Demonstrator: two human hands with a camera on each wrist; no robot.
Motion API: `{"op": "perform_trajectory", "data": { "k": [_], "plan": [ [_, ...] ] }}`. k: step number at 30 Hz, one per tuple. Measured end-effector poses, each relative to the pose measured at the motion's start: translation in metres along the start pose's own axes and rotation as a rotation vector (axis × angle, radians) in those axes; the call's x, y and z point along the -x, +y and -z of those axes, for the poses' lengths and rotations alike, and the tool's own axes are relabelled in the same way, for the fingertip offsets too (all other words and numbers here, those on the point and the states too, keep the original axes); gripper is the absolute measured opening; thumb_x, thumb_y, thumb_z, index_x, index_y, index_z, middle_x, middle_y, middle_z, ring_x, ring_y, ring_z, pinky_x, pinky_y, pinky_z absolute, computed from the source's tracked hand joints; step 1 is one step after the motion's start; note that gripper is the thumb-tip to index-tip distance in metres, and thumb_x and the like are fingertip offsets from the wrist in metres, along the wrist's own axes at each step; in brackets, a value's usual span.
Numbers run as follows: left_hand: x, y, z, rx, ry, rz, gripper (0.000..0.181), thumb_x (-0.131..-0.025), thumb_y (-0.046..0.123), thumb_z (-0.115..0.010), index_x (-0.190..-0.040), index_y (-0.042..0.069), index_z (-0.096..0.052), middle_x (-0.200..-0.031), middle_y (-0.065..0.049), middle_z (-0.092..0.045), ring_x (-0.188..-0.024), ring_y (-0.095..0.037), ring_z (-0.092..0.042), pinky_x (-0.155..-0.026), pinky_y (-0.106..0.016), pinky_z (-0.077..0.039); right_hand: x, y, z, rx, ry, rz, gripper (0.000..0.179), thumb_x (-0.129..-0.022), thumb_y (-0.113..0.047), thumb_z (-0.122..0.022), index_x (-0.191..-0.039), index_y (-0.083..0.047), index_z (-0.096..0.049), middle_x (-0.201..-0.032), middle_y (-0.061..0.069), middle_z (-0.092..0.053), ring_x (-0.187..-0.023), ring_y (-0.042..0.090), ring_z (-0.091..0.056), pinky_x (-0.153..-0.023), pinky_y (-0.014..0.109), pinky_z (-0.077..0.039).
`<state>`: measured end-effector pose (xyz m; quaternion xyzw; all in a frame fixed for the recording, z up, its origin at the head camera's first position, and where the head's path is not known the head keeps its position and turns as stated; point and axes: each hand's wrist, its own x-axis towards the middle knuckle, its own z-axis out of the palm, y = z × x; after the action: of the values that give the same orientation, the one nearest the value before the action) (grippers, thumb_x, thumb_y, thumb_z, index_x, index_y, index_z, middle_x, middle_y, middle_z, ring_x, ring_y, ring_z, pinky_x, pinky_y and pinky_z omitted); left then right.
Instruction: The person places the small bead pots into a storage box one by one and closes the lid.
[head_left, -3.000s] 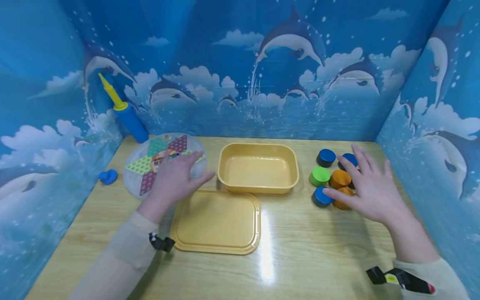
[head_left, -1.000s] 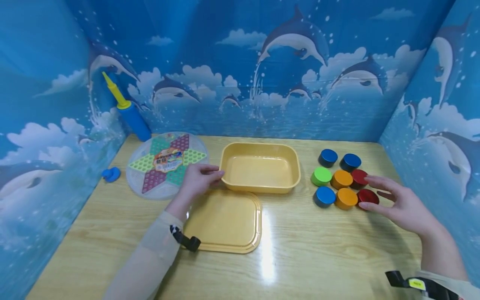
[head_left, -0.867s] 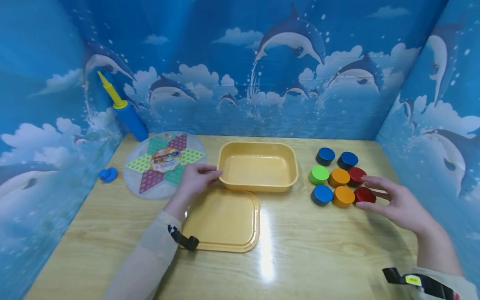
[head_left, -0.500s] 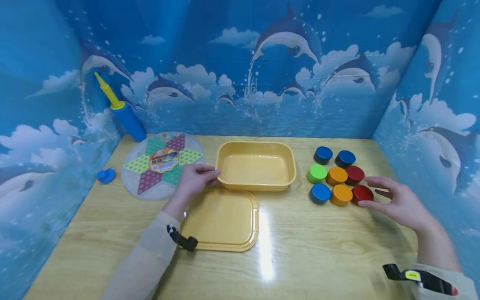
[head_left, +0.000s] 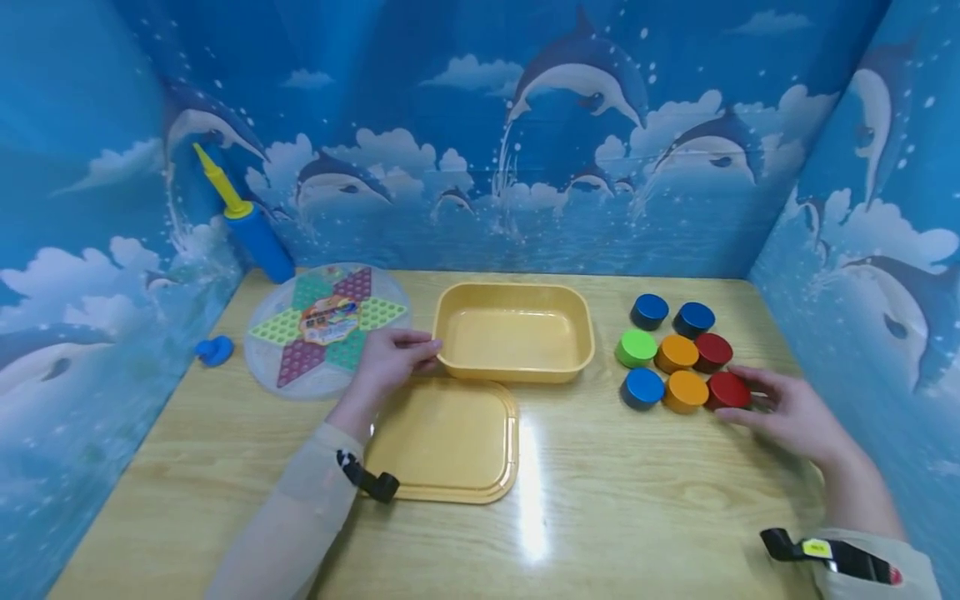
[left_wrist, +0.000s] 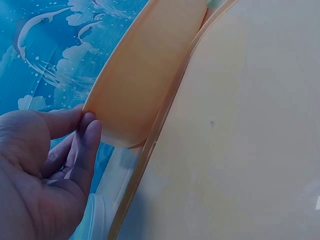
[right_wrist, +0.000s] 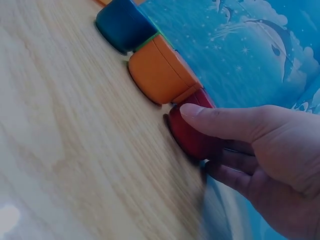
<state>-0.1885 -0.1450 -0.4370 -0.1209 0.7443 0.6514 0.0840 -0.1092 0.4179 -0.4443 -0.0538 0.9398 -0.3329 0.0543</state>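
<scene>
Right hand (head_left: pixel 795 414) moved in, nearer red cylinder (head_left: pixel 727 390) in its grip; left hand (head_left: pixel 386 364) pinches tray (head_left: pixel 516 373)

Upright yellow tray (head_left: pixel 516 372), nearer red disc (head_left: pixel 727 390) lying flat

Nothing legible. Chinese checkers board (head_left: pixel 306 357), at left: orange-edged label (head_left: pixel 330 320) in the centre of the star, dark printed characters plus a multicoloured patch, too small and blurred to read. Right wrist strap (head_left: pixel 855 563), black: bright yellow tag (head_left: pixel 817 548) with dark lettering, unreadable. Small red mark (head_left: pixel 895 575) near that strap's end; black-and-white mark (head_left: pixel 347 461) on left wrist strap (head_left: pixel 363 477); both too tiny to make out.
</scene>
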Motion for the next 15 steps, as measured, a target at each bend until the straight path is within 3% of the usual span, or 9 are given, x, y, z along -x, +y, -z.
{"op": "perform_trajectory", "data": {
  "k": [11, 15],
  "plan": [
    [-0.0017, -0.0029, 0.0001, 0.013, 0.004, -0.007, 0.029, -0.093, 0.007, -0.084, -0.116, -0.008, -0.074, -0.104, -0.021, -0.075, -0.075, -0.018, -0.076, -0.075, -0.032, -0.068, 0.0000, 0.0002, 0.0014, 0.017, 0.031, 0.013, 0.075, -0.091, -0.035, -0.087, -0.148, 0.002, -0.057, -0.139, 0.032, -0.061, -0.115, 0.049, -0.065, -0.078, 0.002, -0.048],
    [-0.0020, -0.0036, -0.0006, 0.012, 0.005, -0.011, 0.029, -0.093, 0.006, -0.084, -0.116, -0.009, -0.074, -0.104, -0.022, -0.075, -0.075, -0.017, -0.076, -0.074, -0.031, -0.068, -0.0001, -0.0029, 0.0073, -0.012, 0.033, -0.006, 0.074, -0.091, -0.035, -0.088, -0.147, 0.004, -0.058, -0.136, 0.031, -0.064, -0.104, 0.006, -0.070, -0.076, 0.005, -0.053]
  ]
}}
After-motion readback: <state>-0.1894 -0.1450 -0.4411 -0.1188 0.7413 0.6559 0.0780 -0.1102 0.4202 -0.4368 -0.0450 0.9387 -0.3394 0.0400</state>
